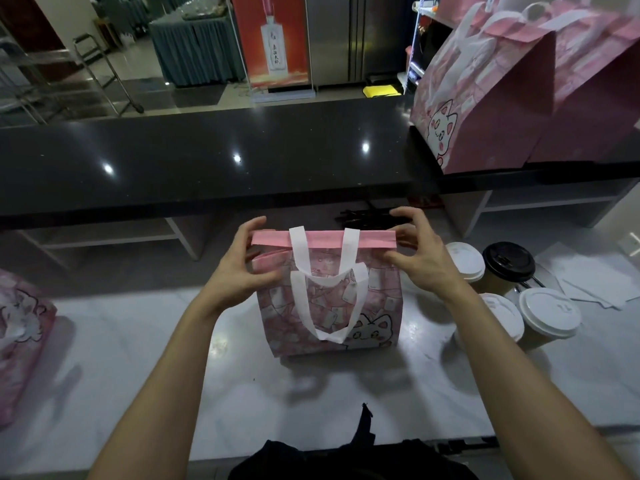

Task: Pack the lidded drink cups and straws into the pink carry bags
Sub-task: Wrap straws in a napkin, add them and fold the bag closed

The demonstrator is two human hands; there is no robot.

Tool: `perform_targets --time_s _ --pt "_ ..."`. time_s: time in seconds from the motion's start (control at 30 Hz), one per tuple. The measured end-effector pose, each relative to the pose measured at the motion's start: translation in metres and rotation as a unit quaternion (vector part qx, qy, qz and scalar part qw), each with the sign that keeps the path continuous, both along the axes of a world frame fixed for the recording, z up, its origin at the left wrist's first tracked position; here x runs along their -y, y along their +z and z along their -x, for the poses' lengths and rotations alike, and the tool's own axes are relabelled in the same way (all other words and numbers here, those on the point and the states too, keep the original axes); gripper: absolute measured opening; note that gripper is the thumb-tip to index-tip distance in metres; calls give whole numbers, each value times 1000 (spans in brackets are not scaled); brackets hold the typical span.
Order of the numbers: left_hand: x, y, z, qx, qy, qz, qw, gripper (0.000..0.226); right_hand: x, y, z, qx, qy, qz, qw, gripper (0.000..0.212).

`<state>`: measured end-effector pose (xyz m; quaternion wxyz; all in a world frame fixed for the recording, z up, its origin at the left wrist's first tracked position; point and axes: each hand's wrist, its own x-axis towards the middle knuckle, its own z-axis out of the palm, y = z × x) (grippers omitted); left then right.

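A pink carry bag (377, 299) with a cat print and white handles stands upright on the white counter, its pink top flap folded flat. My left hand (242, 268) pinches the left end of the flap, thumb in front and fingers behind. My right hand (415, 258) pinches the right end the same way. To the right of the bag stand several lidded paper cups: three with white lids (550, 311) and one with a black lid (508, 260). Dark straws (363, 216) lie behind the bag. What is inside the bag is hidden.
Two closed pink bags (491, 109) stand on the raised black counter (207, 161) at the far right. Another pink bag (20, 334) lies at the left edge. White paper sheets (588, 282) lie beyond the cups.
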<state>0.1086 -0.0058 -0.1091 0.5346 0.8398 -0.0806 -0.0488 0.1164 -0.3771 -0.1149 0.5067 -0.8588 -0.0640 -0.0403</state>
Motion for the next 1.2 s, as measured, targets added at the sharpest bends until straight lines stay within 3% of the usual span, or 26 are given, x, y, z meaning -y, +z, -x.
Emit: perform_targets --time_s 0.13,0.2,0.27,0.37,0.5,0.6,0.77,0.87,1.0,1.2 --pt "4 -19 -7 23 94 56 994 45 -3 -1 0 30 3 51 998 45" --pt "7 -27 -11 34 124 62 990 32 -5 -2 0 44 3 54 998 38" --pt "9 -31 -15 61 140 48 987 26 -8 -2 0 53 -2 53 997 46" --pt "9 -33 -16 140 172 -25 975 27 -13 -3 1 66 -5 46 997 65" --pt "5 -32 -11 210 153 -98 961 36 -17 -6 0 113 -7 107 988 51" --pt "5 -31 -8 210 150 -129 957 40 -16 -8 1 147 6 131 980 32" --pt "-2 -20 -6 137 93 -103 981 54 -12 -4 8 139 23 126 982 25" --pt "-4 -15 -7 114 104 -94 984 48 -13 -4 11 137 13 108 985 23" --pt "-6 -12 -11 127 123 -130 976 38 -17 -3 13 61 -4 68 996 55" --pt "-11 -4 -15 141 34 -164 976 26 -13 -1 5 23 2 67 997 29"
